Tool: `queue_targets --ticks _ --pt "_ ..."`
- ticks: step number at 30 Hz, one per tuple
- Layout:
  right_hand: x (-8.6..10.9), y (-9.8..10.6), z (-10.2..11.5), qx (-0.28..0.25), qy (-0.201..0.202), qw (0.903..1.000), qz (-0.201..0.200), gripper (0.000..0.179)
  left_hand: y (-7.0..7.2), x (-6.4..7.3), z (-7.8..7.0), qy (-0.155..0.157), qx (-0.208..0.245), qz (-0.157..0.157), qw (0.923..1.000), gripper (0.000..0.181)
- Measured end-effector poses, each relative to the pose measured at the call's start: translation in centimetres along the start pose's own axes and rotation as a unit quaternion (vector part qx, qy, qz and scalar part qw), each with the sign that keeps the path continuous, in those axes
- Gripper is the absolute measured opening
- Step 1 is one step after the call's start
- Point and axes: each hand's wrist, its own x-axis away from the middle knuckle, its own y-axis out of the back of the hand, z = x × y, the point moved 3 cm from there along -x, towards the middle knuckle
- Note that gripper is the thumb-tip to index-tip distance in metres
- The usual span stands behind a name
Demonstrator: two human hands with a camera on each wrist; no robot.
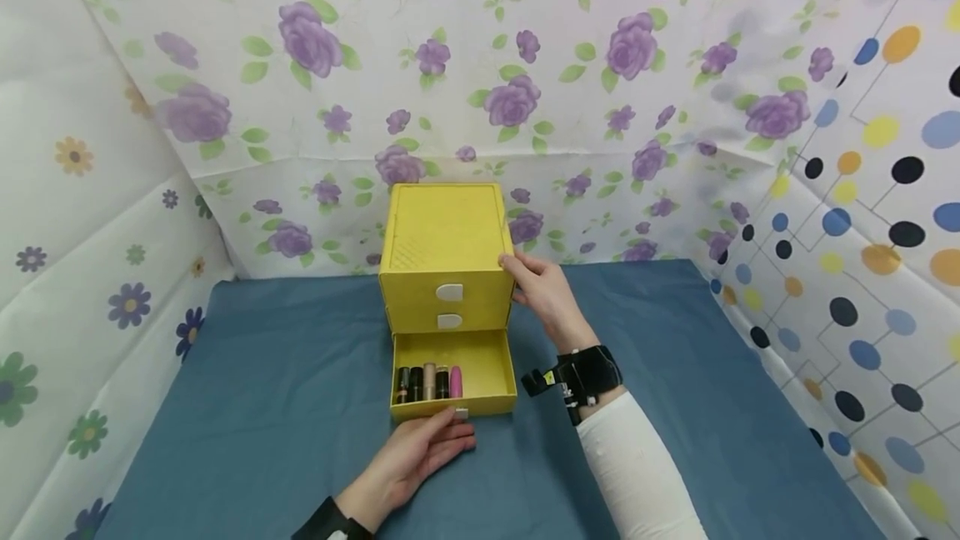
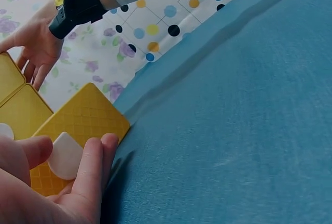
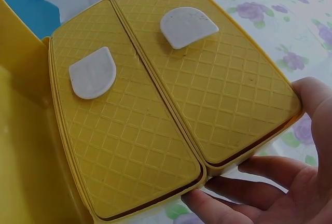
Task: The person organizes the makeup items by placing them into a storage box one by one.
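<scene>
Drawer chest (image 1: 444,248), yellow, three tiers, stands mid-tabletop (image 1: 262,390) against the back wall. Bottom drawer (image 1: 453,373) pulled out toward the person, its travel axis front-to-back, lipsticks (image 1: 429,382) in a row inside. Left hand (image 1: 420,452) nearest, fingers straight, touching the drawer's white pull tab (image 2: 65,154). Right hand (image 1: 543,290) braces the chest's right side, fingers loosely spread. Open cloth lies either side.
</scene>
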Motion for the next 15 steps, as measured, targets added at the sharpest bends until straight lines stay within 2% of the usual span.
queue_targets --ticks 10,15 --pt "0.0 0.1 0.2 0.004 0.002 1.0 -0.002 0.082 -0.2 -1.0 -1.1 -0.027 0.013 -0.019 0.9994 0.064" --pt "0.0 0.2 0.2 0.003 0.0 1.0 -0.004 0.081 -0.3 -1.8 -1.6 -0.041 0.022 -0.038 0.9982 0.063"
